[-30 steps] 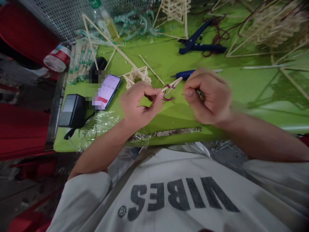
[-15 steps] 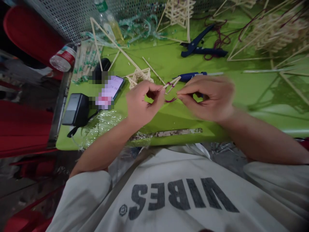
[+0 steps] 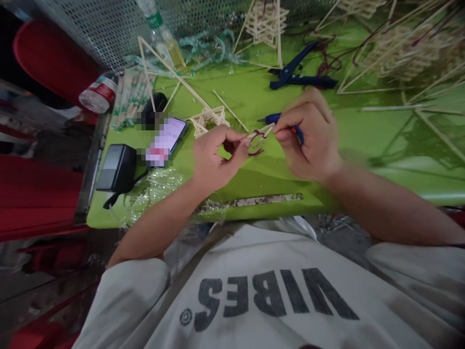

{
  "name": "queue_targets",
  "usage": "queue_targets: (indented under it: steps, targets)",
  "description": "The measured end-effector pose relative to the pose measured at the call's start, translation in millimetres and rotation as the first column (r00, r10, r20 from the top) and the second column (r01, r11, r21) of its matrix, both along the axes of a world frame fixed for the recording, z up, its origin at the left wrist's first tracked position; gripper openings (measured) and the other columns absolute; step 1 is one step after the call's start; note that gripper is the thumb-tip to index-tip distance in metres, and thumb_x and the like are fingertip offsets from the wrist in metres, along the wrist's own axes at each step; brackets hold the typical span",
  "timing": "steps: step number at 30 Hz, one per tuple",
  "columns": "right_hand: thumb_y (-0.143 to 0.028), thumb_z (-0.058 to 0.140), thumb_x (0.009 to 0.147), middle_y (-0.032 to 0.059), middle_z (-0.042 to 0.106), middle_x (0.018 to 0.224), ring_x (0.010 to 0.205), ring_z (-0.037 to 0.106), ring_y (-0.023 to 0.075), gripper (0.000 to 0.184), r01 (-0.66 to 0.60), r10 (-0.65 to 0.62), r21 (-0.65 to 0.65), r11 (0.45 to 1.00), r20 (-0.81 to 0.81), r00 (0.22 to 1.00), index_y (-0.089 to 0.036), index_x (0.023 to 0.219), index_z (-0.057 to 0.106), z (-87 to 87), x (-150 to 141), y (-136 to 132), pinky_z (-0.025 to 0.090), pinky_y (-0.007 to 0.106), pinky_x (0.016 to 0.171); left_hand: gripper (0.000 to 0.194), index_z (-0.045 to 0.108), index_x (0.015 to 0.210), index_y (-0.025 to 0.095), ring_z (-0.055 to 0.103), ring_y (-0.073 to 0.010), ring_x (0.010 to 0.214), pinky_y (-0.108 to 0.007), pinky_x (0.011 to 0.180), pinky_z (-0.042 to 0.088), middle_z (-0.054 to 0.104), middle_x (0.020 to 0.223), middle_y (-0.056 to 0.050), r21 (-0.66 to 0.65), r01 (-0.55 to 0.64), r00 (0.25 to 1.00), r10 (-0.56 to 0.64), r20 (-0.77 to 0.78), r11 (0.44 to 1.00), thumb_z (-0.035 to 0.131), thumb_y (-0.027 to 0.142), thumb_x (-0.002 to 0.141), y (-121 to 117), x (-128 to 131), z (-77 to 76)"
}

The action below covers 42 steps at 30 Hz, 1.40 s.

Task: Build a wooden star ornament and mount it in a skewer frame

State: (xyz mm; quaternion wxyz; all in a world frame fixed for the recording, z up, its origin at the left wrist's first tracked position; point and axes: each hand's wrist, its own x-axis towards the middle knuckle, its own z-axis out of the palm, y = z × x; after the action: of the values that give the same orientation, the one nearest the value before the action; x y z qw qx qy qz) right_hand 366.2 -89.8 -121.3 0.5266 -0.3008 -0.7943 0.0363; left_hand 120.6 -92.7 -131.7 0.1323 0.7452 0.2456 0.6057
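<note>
Single head cam, worn on the head, facing forward and down over green tabletop (image 3: 232,182) and wearer's shirt (image 3: 232,291).

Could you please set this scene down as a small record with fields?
Left hand: pinches a small piece of pale sticks bound with dark red thread
Right hand: fingertips at the piece's far end; grip unclear
Tools: blue-handled cutter; blue glue gun, partly behind the right hand
Nearby stick work: small star-shaped lattice, beyond the left hand
Electronics: smartphone, screen up
Surface: green tabletop
</note>
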Motion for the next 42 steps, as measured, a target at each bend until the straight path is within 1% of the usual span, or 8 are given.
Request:
queue_targets:
  steps: [5, 11, 17, 23, 30, 34, 37, 42]
  targets:
    - [-0.064, 0.079, 0.114, 0.0076, 0.073, 0.114, 0.105, 0.074, 0.0281, 0.03, -0.031, 0.038, 0.159, 0.987, -0.042, 0.998, -0.035, 0.109, 0.085, -11.8, -3.4, 11.2, 0.064, 0.049, 0.081, 0.017, 0.077, 0.101, 0.026, 0.069, -0.01, 0.063, -0.025, 0.058, 0.052, 0.076, 0.077, 0.004, 0.018, 0.045, 0.999, -0.045, 0.014, 0.999, 0.085, 0.032, 0.115, 2.7, 2.1, -1.9]
    - [-0.079, 0.082, 0.108, 0.0119, 0.074, 0.13, 0.118, 0.071, 0.0343, 0.045, -0.044, 0.045, -0.069, 0.997, 0.008, 0.999, -0.036, 0.096, 0.085, -13.5, 1.6, 6.1, 0.066, 0.059, 0.096, 0.015, 0.077, 0.102, 0.025, 0.069, -0.0096, 0.062, -0.024, 0.054, 0.051, 0.077, 0.079, 0.003, 0.047, 0.111, 0.994, -0.11, -0.009, 0.993, 0.084, 0.03, 0.115, 3.5, 3.5, -3.7]
    - [-0.069, 0.091, 0.106, 0.0088, 0.075, 0.126, 0.115, 0.071, 0.0334, 0.04, -0.128, 0.128, 0.014, 0.992, -0.04, 0.991, -0.034, 0.096, 0.075, -6.6, 0.5, 5.0, 0.06, 0.058, 0.099, 0.014, 0.076, 0.102, 0.024, 0.069, -0.0092, 0.062, -0.023, 0.054, 0.051, 0.075, 0.077, 0.003, 0.1, 0.131, 0.991, -0.128, -0.033, 0.986, 0.087, 0.027, 0.111, 6.2, 3.7, -4.2]
    - [-0.074, 0.093, 0.103, 0.0066, 0.075, 0.115, 0.109, 0.074, 0.0315, 0.052, -0.146, 0.141, -0.083, 0.986, -0.068, 0.988, -0.032, 0.098, 0.064, 2.8, -1.4, 5.5, 0.064, 0.056, 0.097, 0.012, 0.077, 0.107, 0.026, 0.07, -0.0118, 0.063, -0.027, 0.052, 0.051, 0.077, 0.081, 0.001, 0.15, 0.233, 0.97, -0.22, -0.099, 0.961, 0.085, 0.032, 0.114, 12.8, 0.7, -1.7]
    - [-0.097, 0.084, 0.097, 0.0083, 0.081, 0.118, 0.112, 0.077, 0.0336, 0.065, -0.102, 0.115, -0.26, 0.96, 0.036, 0.993, -0.034, 0.112, 0.072, 5.2, 5.0, 7.1, 0.069, 0.059, 0.103, 0.017, 0.078, 0.104, 0.027, 0.069, -0.0094, 0.063, -0.025, 0.055, 0.051, 0.076, 0.079, 0.004, 0.08, 0.079, 0.996, -0.076, -0.049, 0.994, 0.084, 0.037, 0.116, 12.0, -5.2, -2.7]
    - [-0.083, 0.082, 0.108, 0.005, 0.085, 0.116, 0.103, 0.079, 0.0295, 0.051, -0.082, 0.087, -0.131, 0.988, 0.04, 0.995, -0.037, 0.128, 0.078, 0.7, 3.0, 5.8, 0.065, 0.053, 0.095, 0.023, 0.077, 0.102, 0.027, 0.068, -0.0098, 0.061, -0.026, 0.053, 0.047, 0.075, 0.078, 0.004, 0.066, 0.053, 0.999, -0.052, -0.017, 0.996, 0.084, 0.044, 0.117, 13.2, -3.8, -6.1]
    - [-0.073, 0.081, 0.113, 0.0025, 0.085, 0.104, 0.097, 0.08, 0.0291, 0.035, -0.056, 0.058, -0.063, 0.996, 0.025, 0.998, -0.038, 0.117, 0.085, -2.8, 0.3, 3.8, 0.059, 0.053, 0.092, 0.026, 0.076, 0.1, 0.027, 0.064, -0.0101, 0.059, -0.029, 0.05, 0.041, 0.073, 0.075, 0.003, 0.133, 0.062, 0.998, -0.058, -0.038, 0.989, 0.085, 0.045, 0.116, 15.6, -0.8, -8.8]
    - [-0.069, 0.082, 0.114, 0.0034, 0.084, 0.094, 0.094, 0.079, 0.0309, 0.037, -0.029, 0.022, -0.093, 0.995, -0.067, 0.997, -0.036, 0.099, 0.09, -2.0, -4.1, -1.1, 0.059, 0.055, 0.095, 0.017, 0.078, 0.105, 0.028, 0.067, -0.0112, 0.064, -0.031, 0.057, 0.047, 0.077, 0.081, 0.003, 0.131, 0.09, 0.995, -0.083, -0.059, 0.987, 0.085, 0.038, 0.117, 14.9, 0.3, -10.4]
